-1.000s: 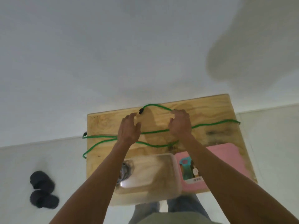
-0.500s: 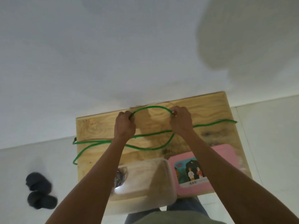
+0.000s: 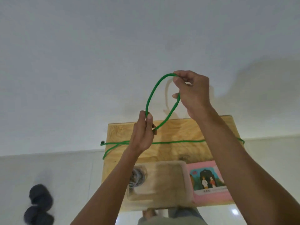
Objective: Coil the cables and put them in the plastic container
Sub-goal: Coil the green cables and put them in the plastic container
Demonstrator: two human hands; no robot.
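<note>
Head view: above the wooden table (image 3: pixel 178 127), the left hand (image 3: pixel 142 135) and right hand (image 3: pixel 193 93) each pinch the green cable (image 3: pixel 150 98), forming one raised loop. Keeping later loops equal should suit the plastic container (image 3: pixel 162 164) at the table's near edge.

A cable (image 3: pixel 150 96) looped between two raised hands above a table (image 3: pixel 178 132), its remainder trailing across the tabletop. Nearer the person sat a container (image 3: pixel 162 182), with a lid (image 3: pixel 211 181) just to its right.
</note>
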